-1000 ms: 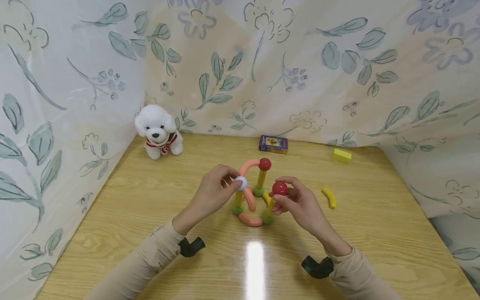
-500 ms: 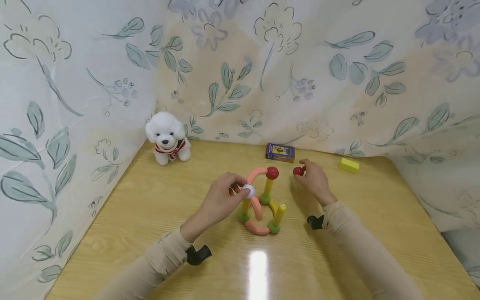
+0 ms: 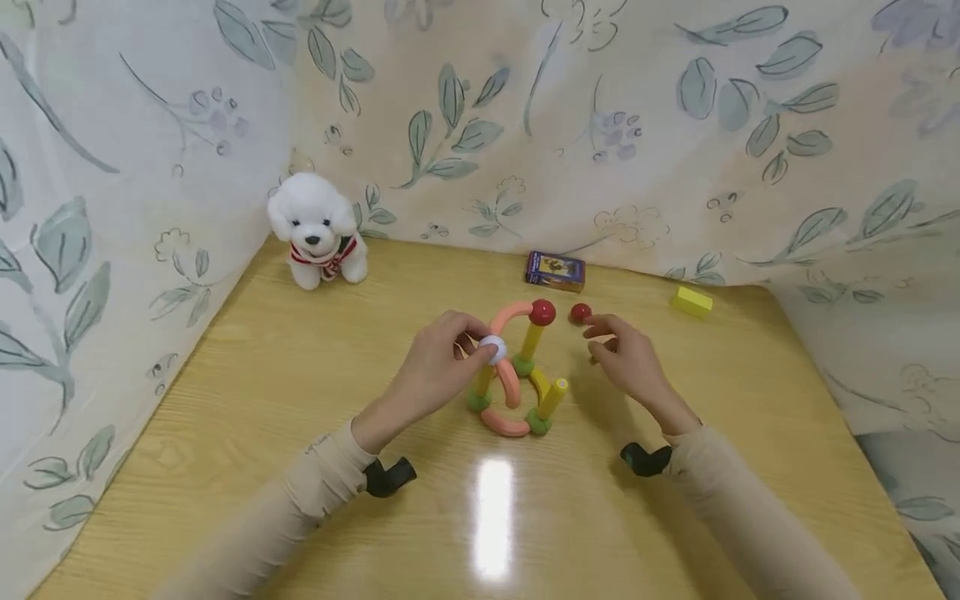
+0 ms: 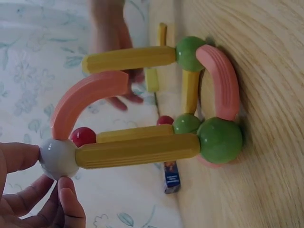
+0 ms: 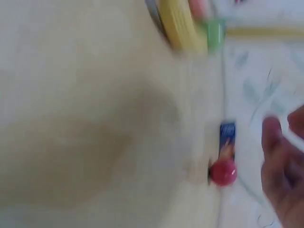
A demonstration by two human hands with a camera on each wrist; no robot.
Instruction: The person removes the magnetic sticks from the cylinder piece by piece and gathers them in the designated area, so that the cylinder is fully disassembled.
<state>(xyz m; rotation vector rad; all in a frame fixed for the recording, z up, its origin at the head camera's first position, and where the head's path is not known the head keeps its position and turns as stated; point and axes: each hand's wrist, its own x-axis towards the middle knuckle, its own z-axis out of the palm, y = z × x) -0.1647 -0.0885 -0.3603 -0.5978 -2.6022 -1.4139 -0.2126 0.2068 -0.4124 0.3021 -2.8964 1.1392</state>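
My left hand (image 3: 442, 358) pinches a white ball (image 3: 492, 349) between thumb and fingers. That ball tops one upright yellow stick (image 4: 137, 150) of a toy frame made of sticks and balls. Green balls (image 4: 220, 140) join the base, along with a pink curved stick (image 3: 504, 423) and a yellow one. A red ball (image 3: 542, 312) caps the rear upright; the right upright (image 3: 553, 399) has a bare top. One pink curved stick (image 4: 88, 99) reaches from the white ball with its far end free. My right hand (image 3: 632, 360), fingers loosely bent, holds nothing near a loose red ball (image 3: 581, 313) on the table.
Behind the frame lies a small blue card box (image 3: 555, 272). A yellow block (image 3: 692, 302) rests farther right. At the back left stands a white plush dog (image 3: 315, 229). Floral cloth (image 3: 420, 150) hangs along the wooden table's (image 3: 262, 375) back and sides.
My right hand has lifted the red ball off the right upright, carried it back and right, and let it go on the table. My left hand keeps pinching the white ball.
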